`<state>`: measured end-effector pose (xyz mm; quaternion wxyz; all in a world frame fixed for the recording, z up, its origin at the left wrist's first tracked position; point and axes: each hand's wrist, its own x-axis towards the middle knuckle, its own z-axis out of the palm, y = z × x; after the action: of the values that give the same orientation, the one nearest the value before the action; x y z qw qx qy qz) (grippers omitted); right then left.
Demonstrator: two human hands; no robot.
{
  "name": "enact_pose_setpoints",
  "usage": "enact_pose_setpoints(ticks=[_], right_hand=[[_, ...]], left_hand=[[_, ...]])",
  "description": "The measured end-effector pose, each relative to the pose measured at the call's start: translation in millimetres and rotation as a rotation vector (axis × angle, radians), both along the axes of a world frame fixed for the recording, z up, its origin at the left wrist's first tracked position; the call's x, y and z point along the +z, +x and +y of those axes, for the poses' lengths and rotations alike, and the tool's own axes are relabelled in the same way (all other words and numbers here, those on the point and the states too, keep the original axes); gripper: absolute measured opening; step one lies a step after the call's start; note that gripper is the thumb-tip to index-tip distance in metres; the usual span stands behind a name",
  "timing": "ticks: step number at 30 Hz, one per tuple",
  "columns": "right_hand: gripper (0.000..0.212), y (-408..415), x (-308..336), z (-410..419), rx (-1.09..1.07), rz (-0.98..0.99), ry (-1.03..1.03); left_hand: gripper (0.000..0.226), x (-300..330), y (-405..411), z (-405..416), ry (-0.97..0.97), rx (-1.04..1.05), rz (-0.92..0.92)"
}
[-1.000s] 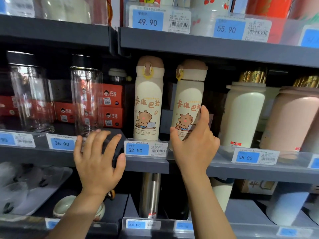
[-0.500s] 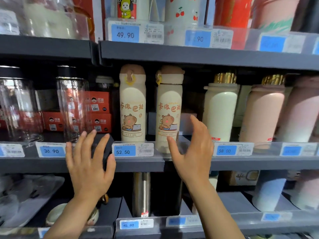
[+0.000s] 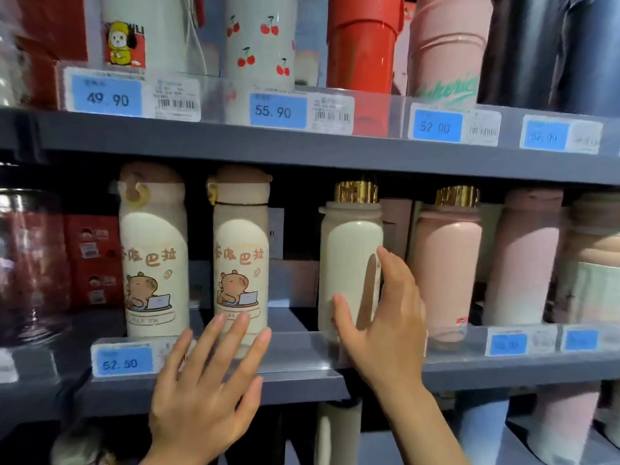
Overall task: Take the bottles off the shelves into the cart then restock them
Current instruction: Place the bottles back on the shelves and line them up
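Observation:
Two cream capybara bottles (image 3: pixel 152 253) (image 3: pixel 240 253) stand side by side on the middle shelf (image 3: pixel 302 374). Right of them is a cream bottle with a gold cap (image 3: pixel 349 256), then a pink gold-capped bottle (image 3: pixel 448 263). My right hand (image 3: pixel 385 323) is spread open around the lower right side of the cream gold-capped bottle, thumb in front of it, fingers beside it. My left hand (image 3: pixel 204 394) is open with fingers spread in front of the shelf edge, just below the second capybara bottle.
The upper shelf (image 3: pixel 302 149) carries a cherry-print bottle (image 3: pixel 260 41), a red bottle (image 3: pixel 364 41) and a pink one (image 3: pixel 448 45) behind price tags. A glass jar (image 3: pixel 30 263) and red boxes (image 3: pixel 92 260) sit at the left. More bottles stand on the lower shelf.
My right hand has left the second capybara bottle and moved right to the cream gold-capped bottle. My left hand has shifted right along the shelf edge. The view has turned right and up.

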<state>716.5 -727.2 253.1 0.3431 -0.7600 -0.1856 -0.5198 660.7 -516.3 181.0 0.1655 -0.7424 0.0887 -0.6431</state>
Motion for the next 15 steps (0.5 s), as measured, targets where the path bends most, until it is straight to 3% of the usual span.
enact_pose_setpoints(ticks=[5, 15], right_hand=[[0.084, 5.6, -2.7, 1.7, 0.006, 0.028, -0.056], [0.097, 5.2, -1.4, -0.3, -0.075, 0.055, 0.022]], left_hand=[[0.048, 0.9, -3.2, 0.6, 0.03, 0.028, 0.035], [0.043, 1.1, -4.6, -7.9, -0.063, -0.006, -0.004]])
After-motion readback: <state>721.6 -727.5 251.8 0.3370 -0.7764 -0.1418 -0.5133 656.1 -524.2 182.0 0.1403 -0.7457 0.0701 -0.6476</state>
